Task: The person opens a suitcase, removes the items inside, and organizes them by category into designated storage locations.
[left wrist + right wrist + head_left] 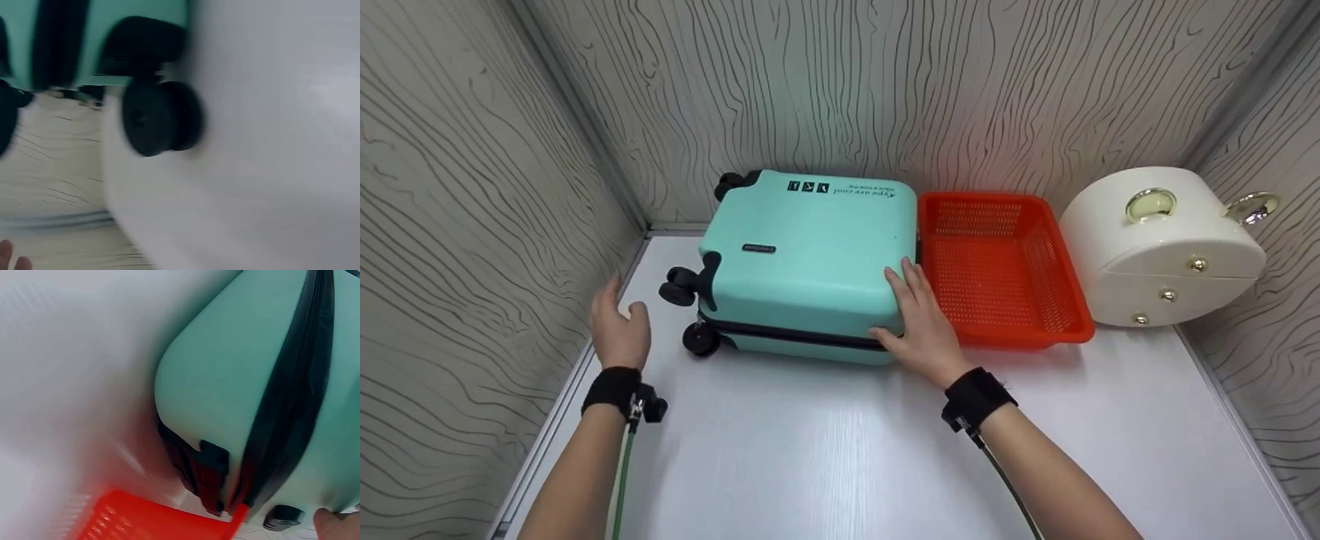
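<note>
A mint-green suitcase (810, 255) lies flat on the white table, its black wheels (681, 286) pointing left. My right hand (924, 330) rests on the suitcase's front right corner, fingers spread over the top and thumb toward the side. In the right wrist view, the dark zipper (292, 399) runs round the shell and my fingertips show at the lower right. My left hand (619, 330) hovers to the left of the wheels with fingers apart and nothing in it. The left wrist view shows a wheel (160, 115) up close and only a bit of that hand's fingertips.
Right of the suitcase, close against it, stands a red perforated plastic basket (990, 277). A rounded cream case (1166, 247) with gold knobs and a handle sits at the far right. Wood-patterned panels (847, 90) enclose the table (810, 450) at the back and sides.
</note>
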Tool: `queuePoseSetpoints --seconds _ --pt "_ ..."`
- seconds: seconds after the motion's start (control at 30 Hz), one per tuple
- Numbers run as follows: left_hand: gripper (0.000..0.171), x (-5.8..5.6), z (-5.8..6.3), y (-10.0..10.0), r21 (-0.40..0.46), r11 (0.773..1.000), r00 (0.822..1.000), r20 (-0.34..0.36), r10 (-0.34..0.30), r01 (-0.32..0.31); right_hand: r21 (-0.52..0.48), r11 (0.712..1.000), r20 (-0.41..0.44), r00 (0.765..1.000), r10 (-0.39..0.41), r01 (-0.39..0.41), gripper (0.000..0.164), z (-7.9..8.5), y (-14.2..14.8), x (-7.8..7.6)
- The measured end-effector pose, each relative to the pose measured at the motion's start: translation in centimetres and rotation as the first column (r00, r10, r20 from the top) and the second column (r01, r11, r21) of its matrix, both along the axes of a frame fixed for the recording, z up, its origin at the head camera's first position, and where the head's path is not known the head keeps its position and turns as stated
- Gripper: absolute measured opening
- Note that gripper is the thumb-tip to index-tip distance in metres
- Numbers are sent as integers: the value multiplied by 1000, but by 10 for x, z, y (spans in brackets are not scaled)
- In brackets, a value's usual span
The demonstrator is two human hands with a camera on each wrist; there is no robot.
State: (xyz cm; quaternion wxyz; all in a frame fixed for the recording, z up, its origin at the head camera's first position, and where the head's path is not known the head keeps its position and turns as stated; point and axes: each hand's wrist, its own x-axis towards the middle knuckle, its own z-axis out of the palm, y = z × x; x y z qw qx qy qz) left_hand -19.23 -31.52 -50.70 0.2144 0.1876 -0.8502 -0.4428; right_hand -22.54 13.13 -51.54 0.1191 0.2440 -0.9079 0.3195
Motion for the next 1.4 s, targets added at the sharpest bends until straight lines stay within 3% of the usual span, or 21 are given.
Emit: queuePoseSetpoints --seconds 0.03,0.1,0.17,0.27,0.33,0.4,0.47,0.53,0.63,0.7,1.03,1.27,1.4 --pt "58 -3 11 5 -48 999 999 -25 -25 24 0 1000 5 1000 -4 4 97 2 1 1" --pt "57 -11 33 19 -151 980 990 -37 -136 129 -1 1000 11 1000 -17 18 96 4 3 3" --pt "58 -21 51 36 -258 933 966 -1 -259 250 1 1000 16 1000 -27 27 95 6 3 6" --pt "66 -35 71 61 -377 827 909 171 -381 417 16 999 -7 1000 -31 31 89 6 2 11" --pt "72 -44 80 75 -413 762 864 302 -403 499 33 999 -46 999 -28 29 85 5 -1 13" --pt "76 -52 86 84 -405 731 824 408 -393 550 44 999 -77 997 -28 32 81 3 -3 16" --pt "79 -60 89 89 -361 745 801 465 -378 561 47 998 -80 996 -31 35 78 1 -6 17" --pt "81 -67 90 89 -293 782 784 502 -364 550 39 999 -60 998 -31 33 77 0 -7 19" --pt "84 -74 90 87 -207 831 772 534 -346 516 16 999 -33 999 -28 28 76 -1 -9 19" --pt "85 -77 89 87 -182 842 764 546 -343 508 7 1000 -36 999 -29 29 75 -1 -9 19" --pt "89 -74 86 86 -224 837 758 582 -297 500 20 1000 -50 999 -14 15 74 -1 -6 16" --pt "87 -60 90 92 -275 826 778 565 -275 492 32 999 -75 997 -17 19 75 2 -1 7" --pt "85 -49 93 96 -327 804 785 563 -256 497 55 998 -73 997 -39 43 75 3 3 -1"
